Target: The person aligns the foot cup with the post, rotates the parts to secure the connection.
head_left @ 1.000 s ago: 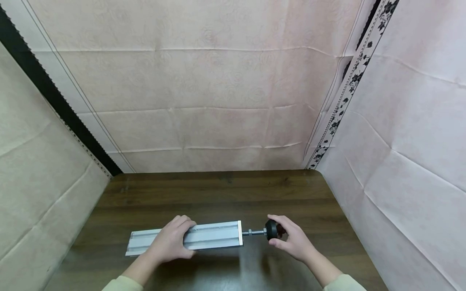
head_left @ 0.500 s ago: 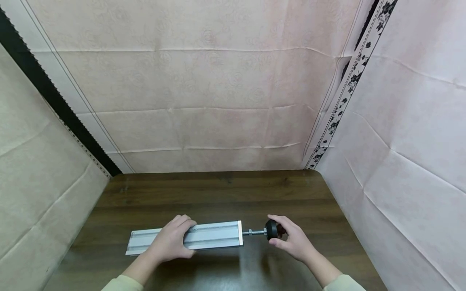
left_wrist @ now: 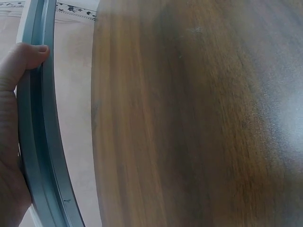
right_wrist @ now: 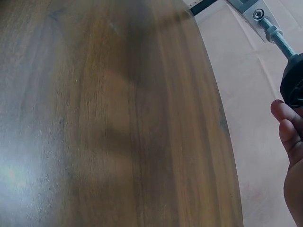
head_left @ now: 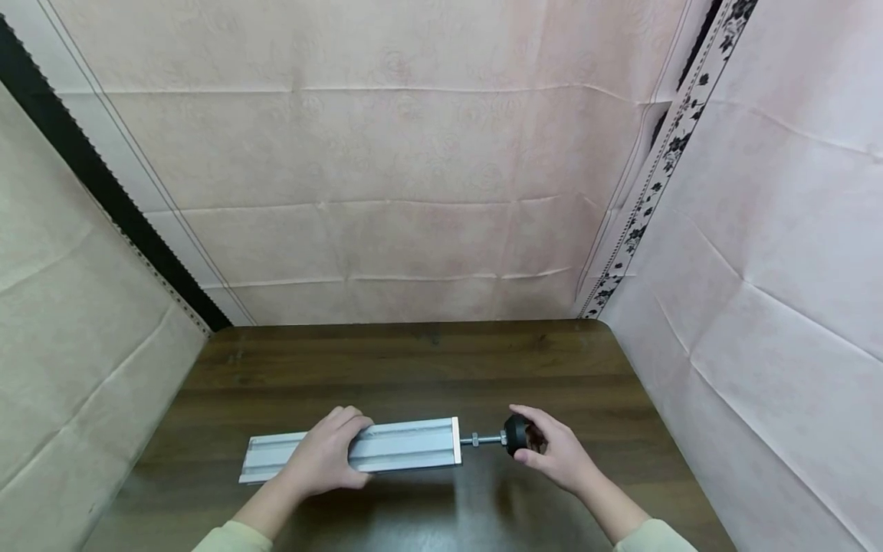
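Note:
In the head view, my left hand (head_left: 324,454) grips a silver aluminium profile (head_left: 407,445) from above, near its middle. The profile lies sideways over the table, its grooves running lengthwise and a flat plate capping its right end. A threaded rod (head_left: 491,440) with a nut sticks out of that end and carries a black levelling foot (head_left: 515,435). My right hand (head_left: 557,454) holds the foot between thumb and fingers. In the left wrist view my thumb (left_wrist: 34,56) presses along the profile's grooved side. In the right wrist view a bolt head shows on the end plate (right_wrist: 262,20) beside the rod.
A brown wood-grain table (head_left: 414,360) spans the space below, with shadows of the hands and profile on it. Pale cloth (head_left: 414,153) hangs behind and on both sides. A black strip (head_left: 117,192) runs down the left corner, a floral border (head_left: 641,207) down the right.

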The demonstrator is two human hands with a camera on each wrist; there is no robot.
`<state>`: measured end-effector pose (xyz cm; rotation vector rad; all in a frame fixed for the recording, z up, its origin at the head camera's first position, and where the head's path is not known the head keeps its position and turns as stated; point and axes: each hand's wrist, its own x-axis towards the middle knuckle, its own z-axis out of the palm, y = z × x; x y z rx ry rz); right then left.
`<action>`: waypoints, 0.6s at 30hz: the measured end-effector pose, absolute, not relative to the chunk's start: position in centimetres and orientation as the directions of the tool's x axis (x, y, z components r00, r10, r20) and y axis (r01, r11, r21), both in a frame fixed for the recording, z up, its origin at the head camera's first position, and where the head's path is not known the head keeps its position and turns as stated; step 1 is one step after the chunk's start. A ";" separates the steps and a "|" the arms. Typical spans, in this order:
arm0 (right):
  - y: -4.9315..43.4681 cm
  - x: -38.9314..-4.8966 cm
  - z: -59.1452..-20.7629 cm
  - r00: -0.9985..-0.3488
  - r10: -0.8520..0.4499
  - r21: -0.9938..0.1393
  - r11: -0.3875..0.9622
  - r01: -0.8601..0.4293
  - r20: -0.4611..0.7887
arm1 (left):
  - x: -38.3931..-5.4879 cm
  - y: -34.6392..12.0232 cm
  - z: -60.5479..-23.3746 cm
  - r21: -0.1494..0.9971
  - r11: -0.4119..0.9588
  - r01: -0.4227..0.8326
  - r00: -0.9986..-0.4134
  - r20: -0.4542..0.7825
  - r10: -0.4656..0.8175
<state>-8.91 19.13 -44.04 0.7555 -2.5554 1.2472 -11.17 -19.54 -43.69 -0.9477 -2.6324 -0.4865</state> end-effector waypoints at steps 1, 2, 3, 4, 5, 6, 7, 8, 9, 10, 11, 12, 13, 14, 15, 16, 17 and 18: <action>19.2 -8.9 -44.0 -0.853 -0.363 -0.689 0.507 -0.519 0.375 | -11.2 -19.6 -43.7 0.209 0.727 0.654 -0.738 0.386 0.553; 19.3 -8.8 -43.9 -0.855 -0.367 -0.697 0.501 -0.514 0.366 | -11.1 -19.6 -43.7 0.210 0.727 0.654 -0.739 0.386 0.552; 19.4 -8.8 -43.9 -0.853 -0.373 -0.700 0.495 -0.515 0.364 | -11.1 -19.6 -43.7 0.212 0.727 0.653 -0.740 0.386 0.552; 19.6 -8.8 -43.9 -0.848 -0.378 -0.696 0.492 -0.523 0.370 | -11.1 -19.6 -43.8 0.212 0.727 0.652 -0.740 0.385 0.551; 19.7 -8.7 -44.0 -0.843 -0.382 -0.689 0.491 -0.533 0.380 | -11.2 -19.6 -43.8 0.213 0.727 0.653 -0.740 0.385 0.552; 19.9 -8.7 -44.0 -0.835 -0.387 -0.681 0.488 -0.546 0.391 | -11.2 -19.7 -43.8 0.213 0.728 0.651 -0.741 0.383 0.551; 20.0 -8.7 -44.1 -0.827 -0.390 -0.670 0.489 -0.558 0.405 | -11.2 -19.7 -43.8 0.213 0.730 0.650 -0.743 0.380 0.551; 20.1 -8.6 -44.1 -0.819 -0.394 -0.663 0.484 -0.571 0.418 | -11.2 -19.7 -43.9 0.215 0.730 0.649 -0.744 0.378 0.550; 20.2 -8.6 -44.2 -0.811 -0.400 -0.656 0.481 -0.582 0.427 | -11.2 -19.7 -43.9 0.215 0.731 0.647 -0.746 0.376 0.550; 20.3 -8.6 -44.3 -0.805 -0.405 -0.653 0.475 -0.590 0.433 | -11.2 -19.7 -43.9 0.215 0.731 0.647 -0.746 0.376 0.550; 20.3 -8.7 -44.4 -0.799 -0.413 -0.650 0.468 -0.598 0.438 | -11.2 -19.7 -43.9 0.216 0.731 0.648 -0.746 0.377 0.550; 20.4 -8.7 -44.6 -0.791 -0.421 -0.643 0.465 -0.609 0.445 | -11.2 -19.7 -43.9 0.215 0.730 0.648 -0.745 0.378 0.550; 20.4 -8.8 -44.7 -0.784 -0.427 -0.637 0.462 -0.617 0.450 | -11.2 -19.7 -43.9 0.216 0.731 0.648 -0.745 0.379 0.549; 20.3 -8.8 -44.8 -0.777 -0.435 -0.630 0.459 -0.626 0.455 | -11.2 -19.7 -43.9 0.217 0.730 0.648 -0.745 0.381 0.548; 20.3 -8.8 -44.9 -0.772 -0.438 -0.623 0.461 -0.632 0.460 | -11.2 -19.7 -43.9 0.218 0.729 0.648 -0.745 0.382 0.547; 20.2 -8.9 -45.0 -0.767 -0.440 -0.615 0.461 -0.640 0.468 | -11.2 -19.7 -43.9 0.218 0.730 0.648 -0.745 0.382 0.547; 20.1 -8.9 -45.0 -0.765 -0.438 -0.609 0.464 -0.643 0.473 | -11.2 -19.7 -43.8 0.218 0.731 0.647 -0.746 0.381 0.546; 20.0 -8.9 -45.0 -0.767 -0.433 -0.607 0.470 -0.641 0.473 | -11.2 -19.7 -43.8 0.218 0.732 0.645 -0.747 0.379 0.546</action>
